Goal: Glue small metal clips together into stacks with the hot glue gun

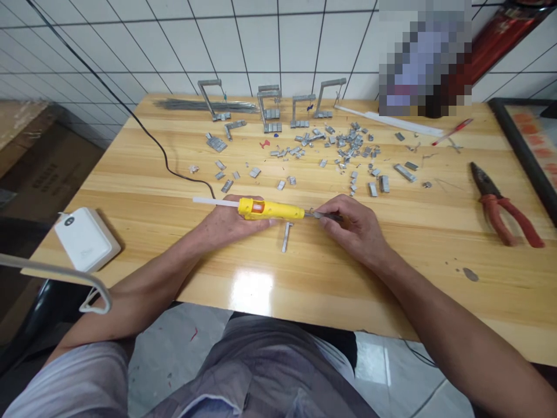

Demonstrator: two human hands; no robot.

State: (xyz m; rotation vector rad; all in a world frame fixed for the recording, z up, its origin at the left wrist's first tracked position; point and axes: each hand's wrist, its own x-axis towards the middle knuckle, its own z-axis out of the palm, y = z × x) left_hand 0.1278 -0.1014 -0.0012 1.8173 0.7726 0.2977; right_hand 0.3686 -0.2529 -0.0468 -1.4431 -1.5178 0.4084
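- A glossy pale wooden table (pixel 304 278) stands against a white tiled wall with dark grout lines.
- The left hand (pixel 228 223) is wrapped around a yellow glue gun (pixel 270 209), which lies level just above the tabletop with its nozzle pointing toward the other hand.
- A white glue stick (pixel 215 201) juts from the back of the gun, on the far side from the nozzle, and a black cable (pixel 165 157) runs away from there across the table.
- The right hand (pixel 352 223) pinches a small grey metal piece (pixel 324 215) between its fingertips, held right at the gun's nozzle.
- A short metal bar (pixel 286 237) lies flat just below the gun, toward the person.
- Beyond both hands, scattered metal clips (pixel 348 148) cover the table, with several upright metal brackets (pixel 270 107) behind them by the wall.
- Red-handled pliers (pixel 500 203) lie well off to the right of the pinching hand.
- A white box (pixel 85 238) sits to the left of the gun hand at the table edge; its marking is too small to read.
- No writing on the gun can be read.
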